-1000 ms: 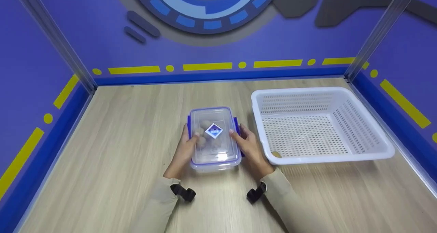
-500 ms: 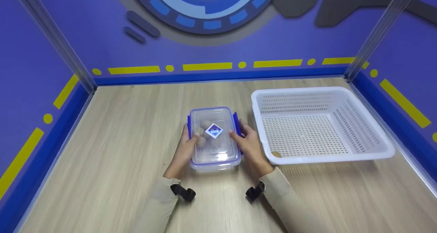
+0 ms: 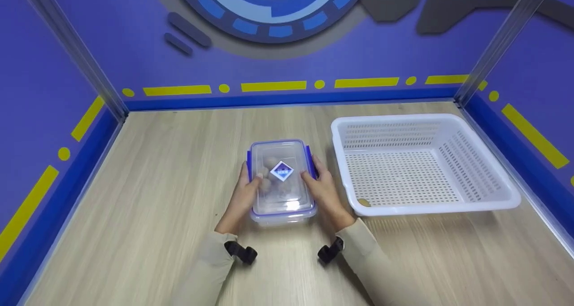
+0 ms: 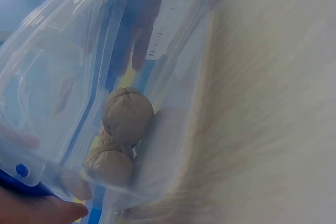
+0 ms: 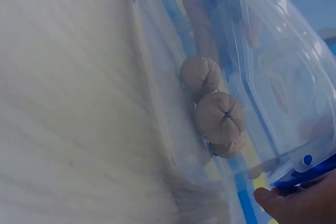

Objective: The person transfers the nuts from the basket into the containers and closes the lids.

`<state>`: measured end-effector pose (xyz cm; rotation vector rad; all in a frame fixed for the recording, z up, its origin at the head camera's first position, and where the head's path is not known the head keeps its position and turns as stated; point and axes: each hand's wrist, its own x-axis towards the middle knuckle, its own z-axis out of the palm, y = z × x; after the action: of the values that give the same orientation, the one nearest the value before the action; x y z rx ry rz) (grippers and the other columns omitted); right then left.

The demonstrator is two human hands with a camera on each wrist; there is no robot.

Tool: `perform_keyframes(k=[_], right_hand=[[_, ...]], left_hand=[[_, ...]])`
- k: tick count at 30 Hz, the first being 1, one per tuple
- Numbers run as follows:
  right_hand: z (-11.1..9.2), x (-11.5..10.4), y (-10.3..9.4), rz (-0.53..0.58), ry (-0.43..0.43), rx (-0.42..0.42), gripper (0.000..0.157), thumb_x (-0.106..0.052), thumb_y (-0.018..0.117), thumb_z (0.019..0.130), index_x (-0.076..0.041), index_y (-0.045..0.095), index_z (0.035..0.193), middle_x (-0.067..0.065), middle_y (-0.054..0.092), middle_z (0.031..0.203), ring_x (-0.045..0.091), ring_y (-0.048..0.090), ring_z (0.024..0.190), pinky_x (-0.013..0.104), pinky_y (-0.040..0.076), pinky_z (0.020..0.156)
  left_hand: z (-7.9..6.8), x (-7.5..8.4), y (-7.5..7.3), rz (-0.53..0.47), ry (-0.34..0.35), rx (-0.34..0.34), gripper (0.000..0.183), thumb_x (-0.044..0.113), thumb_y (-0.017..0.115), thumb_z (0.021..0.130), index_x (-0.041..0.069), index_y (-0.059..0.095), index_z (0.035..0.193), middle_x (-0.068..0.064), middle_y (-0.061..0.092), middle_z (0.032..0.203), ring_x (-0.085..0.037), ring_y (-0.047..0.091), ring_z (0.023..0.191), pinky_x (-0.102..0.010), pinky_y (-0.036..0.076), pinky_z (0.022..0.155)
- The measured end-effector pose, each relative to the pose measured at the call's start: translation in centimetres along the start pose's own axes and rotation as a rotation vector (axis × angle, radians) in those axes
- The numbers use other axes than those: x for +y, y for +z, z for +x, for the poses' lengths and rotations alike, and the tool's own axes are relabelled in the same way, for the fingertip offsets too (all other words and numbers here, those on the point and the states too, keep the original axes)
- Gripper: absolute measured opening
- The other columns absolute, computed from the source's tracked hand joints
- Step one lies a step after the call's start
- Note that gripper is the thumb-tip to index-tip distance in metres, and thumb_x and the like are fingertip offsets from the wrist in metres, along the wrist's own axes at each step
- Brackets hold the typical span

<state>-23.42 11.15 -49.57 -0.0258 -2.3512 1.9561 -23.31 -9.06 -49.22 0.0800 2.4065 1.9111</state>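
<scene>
A clear plastic food container (image 3: 287, 203) with a lid and blue side latches stands in the middle of the table. Several round brown walnuts (image 4: 127, 116) show through its wall; in the right wrist view the walnuts (image 5: 220, 117) lie clustered at the bottom. My left hand (image 3: 244, 194) grips the container's left side, thumb over the lid's edge. On the opposite side my right hand (image 3: 326, 191) holds it the same way, thumb on the lid and fingers along the blue latch (image 3: 309, 160). The undersides of both hands are hidden in the head view.
A white perforated plastic basket (image 3: 426, 209) stands just right of my right hand. One small tan-brown piece (image 3: 363, 203) lies in its near left corner. Blue-purple panels (image 3: 269, 68) wall in the wooden table (image 3: 170, 185) at the back and both sides.
My right hand has shifted slightly left, closer in against the container. The blue latch on that side now sits nearer the wall. The left hand stays in place.
</scene>
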Motion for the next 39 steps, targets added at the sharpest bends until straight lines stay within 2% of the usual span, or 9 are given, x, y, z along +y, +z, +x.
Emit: perform_keyframes(k=[3,5,11,19,25,31,39], right_hand=[[0.1,-0.1,0.0,-0.032,0.068,-0.040,0.069,-0.016,0.052,0.093,0.008,0.020,0.149,0.028,0.021,0.155,0.040,0.020,0.145,0.047,0.016,0.121],[0.1,-0.2,0.0,-0.037,0.081,-0.067,0.069,-0.016,0.049,0.095,0.008,0.017,0.149,0.028,0.018,0.156,0.039,0.018,0.146,0.048,0.014,0.122],[0.0,-0.7,0.0,-0.050,0.054,-0.101,0.066,-0.014,0.044,0.096,0.011,0.014,0.149,0.031,0.017,0.155,0.041,0.016,0.146,0.049,0.012,0.122],[0.1,-0.7,0.1,-0.059,0.000,-0.128,0.063,-0.012,0.041,0.096,0.011,0.014,0.149,0.033,0.021,0.153,0.042,0.021,0.143,0.050,0.016,0.121],[-0.1,-0.8,0.2,-0.092,0.042,-0.096,0.063,-0.014,0.040,0.098,0.012,0.013,0.148,0.031,0.016,0.155,0.041,0.015,0.146,0.048,0.011,0.122],[-0.3,-1.0,0.5,-0.119,0.028,-0.069,0.062,-0.014,0.040,0.098,0.012,0.015,0.148,0.031,0.016,0.155,0.041,0.016,0.146,0.048,0.011,0.122],[-0.4,-1.0,0.8,-0.079,0.039,-0.060,0.064,-0.017,0.039,0.098,0.011,0.012,0.149,0.028,0.012,0.157,0.038,0.012,0.147,0.045,0.009,0.123]], left_hand=[[0.0,0.0,0.0,-0.002,-0.008,-0.002,0.068,0.011,0.038,0.099,0.000,-0.001,0.153,-0.024,0.006,0.160,-0.037,0.005,0.148,-0.049,0.004,0.122],[0.0,0.1,0.0,0.002,-0.008,-0.003,0.068,0.011,0.038,0.099,-0.002,-0.002,0.152,-0.024,0.005,0.160,-0.038,0.004,0.148,-0.050,0.003,0.122],[0.0,0.1,0.0,0.013,-0.016,-0.007,0.068,0.012,0.038,0.099,-0.003,-0.003,0.152,-0.025,0.004,0.160,-0.038,0.003,0.148,-0.050,0.003,0.122],[0.1,0.1,-0.1,0.010,-0.013,0.003,0.067,0.011,0.037,0.099,-0.007,-0.002,0.151,-0.027,0.005,0.159,-0.039,0.005,0.148,-0.050,0.005,0.122],[0.2,0.1,0.0,0.021,-0.037,0.010,0.067,0.013,0.038,0.100,-0.006,-0.001,0.151,-0.025,0.004,0.159,-0.038,0.004,0.148,-0.048,0.004,0.122],[0.1,0.2,0.0,0.044,-0.070,-0.003,0.067,0.017,0.037,0.101,-0.002,-0.002,0.153,-0.022,0.003,0.161,-0.036,0.003,0.149,-0.049,0.004,0.122],[0.3,0.2,-0.5,0.027,-0.063,-0.004,0.067,0.017,0.040,0.100,-0.002,0.003,0.153,-0.024,0.010,0.159,-0.039,0.009,0.148,-0.051,0.008,0.122]])
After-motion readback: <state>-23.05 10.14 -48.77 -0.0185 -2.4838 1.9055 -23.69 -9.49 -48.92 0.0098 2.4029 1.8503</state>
